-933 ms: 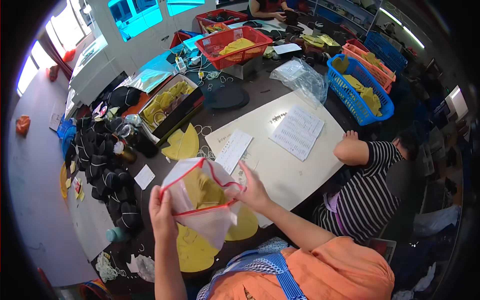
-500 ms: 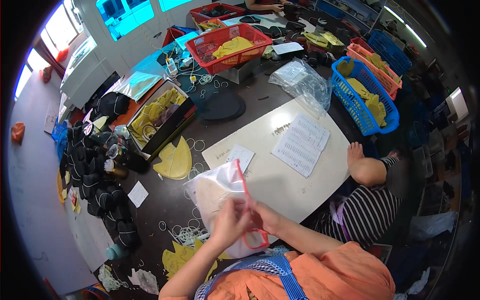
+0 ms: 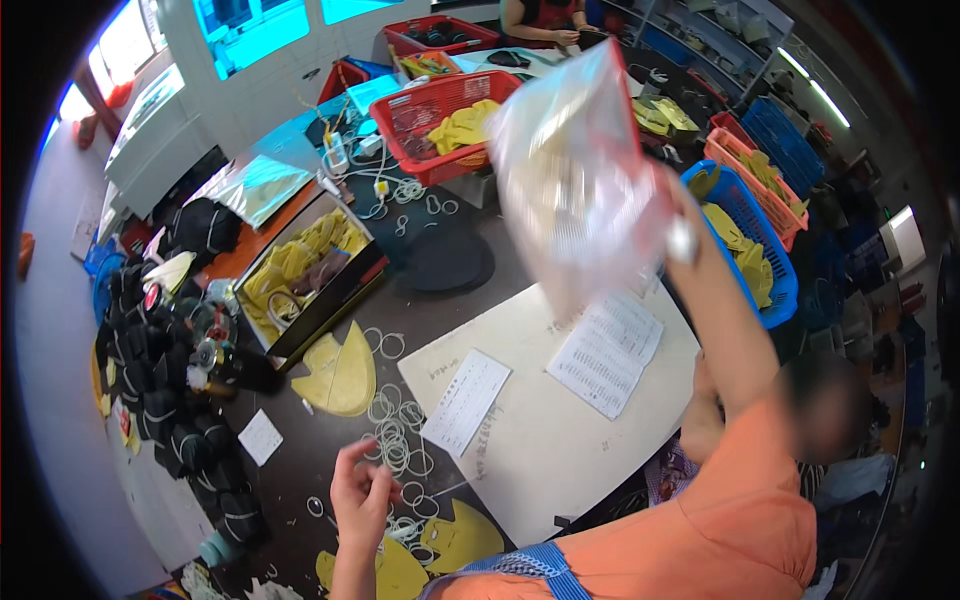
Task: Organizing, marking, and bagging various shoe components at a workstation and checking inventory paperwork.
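Note:
My right arm stretches out over the board, and my right hand point(image 3: 680, 200) grips a translucent plastic zip bag point(image 3: 570, 190) by its red edge. Motion smears both the bag and the fingers; pale contents show faintly inside. Low in the picture, my left hand point(image 3: 362, 495) is raised with its fingers loosely bent and apart, nothing visible in it. Beside it lie loose pale elastic rings point(image 3: 402, 440) and yellow cut pieces point(image 3: 465, 535). A white paper slip point(image 3: 467, 402) and a written sheet point(image 3: 610, 355) rest on the white board point(image 3: 530, 470).
A red basket point(image 3: 400, 130) with yellow pieces stands at the back. To the right are a blue basket point(image 3: 785, 300) and a pink one point(image 3: 790, 235). An open box point(image 3: 330, 310), bottles and stacked black pads point(image 3: 170, 400) occupy the left. A person sits close at right.
My right hand has lifted the bag up and away to the far right. My left hand has let go and moved left. The paper slip now shows fully.

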Tool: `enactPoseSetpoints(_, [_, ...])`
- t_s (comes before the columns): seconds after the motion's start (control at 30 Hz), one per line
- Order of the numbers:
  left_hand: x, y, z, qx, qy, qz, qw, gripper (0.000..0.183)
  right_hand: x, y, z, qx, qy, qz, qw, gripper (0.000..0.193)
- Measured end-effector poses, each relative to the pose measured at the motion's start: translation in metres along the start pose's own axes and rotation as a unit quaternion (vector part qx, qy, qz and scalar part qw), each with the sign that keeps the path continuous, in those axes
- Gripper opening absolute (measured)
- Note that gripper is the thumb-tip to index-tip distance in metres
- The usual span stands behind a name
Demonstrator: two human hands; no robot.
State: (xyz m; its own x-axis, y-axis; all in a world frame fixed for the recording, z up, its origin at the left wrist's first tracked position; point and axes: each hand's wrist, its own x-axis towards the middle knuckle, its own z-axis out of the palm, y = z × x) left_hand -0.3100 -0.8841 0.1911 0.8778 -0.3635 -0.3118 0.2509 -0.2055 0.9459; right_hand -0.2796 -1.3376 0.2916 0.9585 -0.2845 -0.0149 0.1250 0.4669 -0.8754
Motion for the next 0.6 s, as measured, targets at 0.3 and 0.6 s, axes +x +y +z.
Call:
enactPoseSetpoints(0.3, [-0.025, -0.049, 0.006, -0.019, 0.042, -0.108, 0.993, 0.036, 0.202, -0.033, -0.042, -0.056, 0.058, -0.199, 0.977, 0.039])
enactPoseSetpoints(0.6, [-0.077, -0.077, 0.034, 0.043, -0.085, -0.113, 0.989, 0.022, -0.013, 0.142, 0.014, -0.157, 0.153, 0.043, 0.975, 0.055])
